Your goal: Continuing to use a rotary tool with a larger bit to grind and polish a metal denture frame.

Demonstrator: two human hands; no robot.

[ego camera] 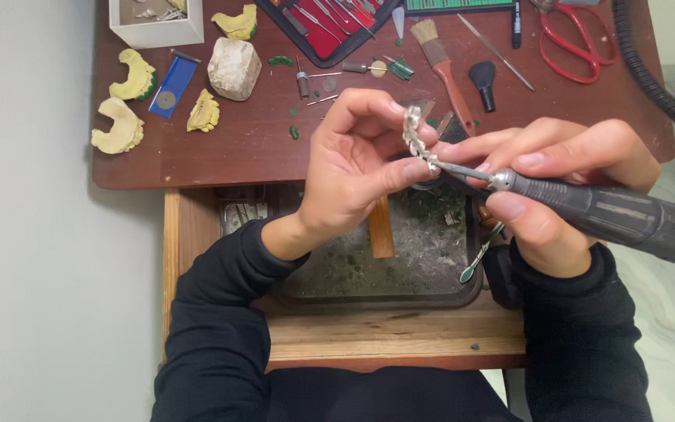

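Metal casting under the handpiece

Right now I see a small silvery metal casting (414,134), curved and knobbly, pinched upright between the thumb and fingertips of the left hand (349,168), above the front edge of the tabletop (220,148). That grip is narrow and closed on the piece. My right hand (556,184) is wrapped pen-fashion around a grey rotary handpiece (611,212), fully closed on its ribbed barrel, and the thin bit at its nose meets the lower end of the casting (I cannot tell the bit's shape). Both sleeves are black.

Below the hands an open wooden drawer holds a dark tray (400,270) dusted with grit and green specks, with a wooden peg (380,227) jutting over it and a green-tipped hand tool (482,254) leaning at its right side.

Farther back on the reddish-brown tabletop lie a brush with a red handle (447,66), a small black brush (483,80), red-handled scissors (576,39), a red-lined instrument case (330,27) and a few loose burs. To the left sit several yellow dental casts (123,125), a whitish stone block (233,68), a blue strip with a disc (170,87) and a white box (158,23). A black corrugated hose (650,70) runs down the right edge.
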